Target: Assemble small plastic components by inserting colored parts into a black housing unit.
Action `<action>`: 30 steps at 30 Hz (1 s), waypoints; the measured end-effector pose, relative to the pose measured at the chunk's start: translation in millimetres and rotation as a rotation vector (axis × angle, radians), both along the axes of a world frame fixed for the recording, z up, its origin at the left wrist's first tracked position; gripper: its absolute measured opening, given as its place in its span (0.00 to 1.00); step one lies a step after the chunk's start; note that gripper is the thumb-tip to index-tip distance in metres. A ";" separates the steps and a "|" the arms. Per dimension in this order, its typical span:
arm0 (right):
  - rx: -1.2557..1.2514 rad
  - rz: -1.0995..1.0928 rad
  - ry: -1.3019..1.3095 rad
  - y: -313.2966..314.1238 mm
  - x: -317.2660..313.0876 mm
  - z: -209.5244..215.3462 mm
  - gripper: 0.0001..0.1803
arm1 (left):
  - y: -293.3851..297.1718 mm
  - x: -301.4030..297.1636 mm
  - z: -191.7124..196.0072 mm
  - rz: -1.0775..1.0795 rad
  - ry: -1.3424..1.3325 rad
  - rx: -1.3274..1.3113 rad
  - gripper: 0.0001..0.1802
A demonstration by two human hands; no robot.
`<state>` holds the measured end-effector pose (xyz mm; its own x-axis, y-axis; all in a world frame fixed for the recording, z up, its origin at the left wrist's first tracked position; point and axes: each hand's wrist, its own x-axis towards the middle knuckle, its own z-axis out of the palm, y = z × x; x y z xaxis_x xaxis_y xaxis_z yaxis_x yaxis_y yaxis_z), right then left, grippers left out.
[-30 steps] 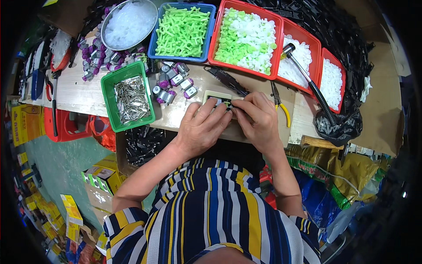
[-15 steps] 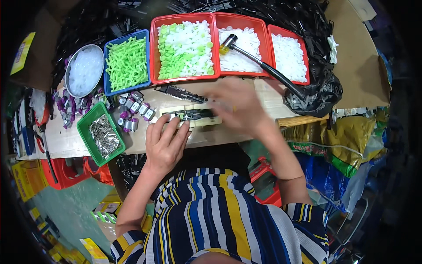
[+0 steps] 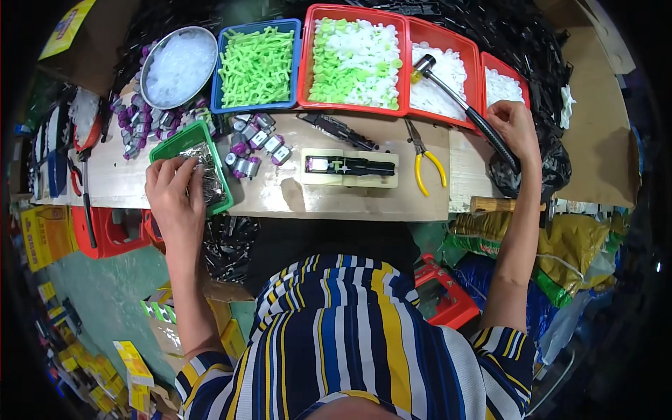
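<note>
Left hand (image 3: 171, 190), left side: fingers curled down into green bin (image 3: 222, 168), over metal pins (image 3: 210, 170). Cannot tell whether fingertips meet or grip a pin. Right hand (image 3: 516, 131): fingertips at near edge of rightmost of 3 red bins (image 3: 483, 79), by white pieces (image 3: 504, 85); grip closed or apart, cannot tell. Mid-bench, between hands and well apart from both: cream block (image 3: 350, 182) cradling black part (image 3: 364, 168). Yellow-handled pliers (image 3: 421, 150) right of block. Hammer (image 3: 488, 132) across middle red bin, handle just beside right hand. Printing on yellow carton (image 3: 49, 236), left, and yellow label (image 3: 68, 29), far left.
</note>
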<state>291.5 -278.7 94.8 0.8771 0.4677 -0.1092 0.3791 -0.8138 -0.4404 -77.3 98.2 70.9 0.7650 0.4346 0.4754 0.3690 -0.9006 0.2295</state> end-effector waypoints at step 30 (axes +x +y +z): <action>0.881 0.189 0.393 121.1 -183.3 -28.7 0.08 | -46.6 17.7 8.5 -0.088 -0.339 -0.281 0.08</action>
<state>108.2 -157.6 66.0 0.7556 0.6504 0.0779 0.1655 -0.0745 -0.9834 -59.6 51.6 79.4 0.6262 0.5227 0.5785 0.1553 -0.8108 0.5644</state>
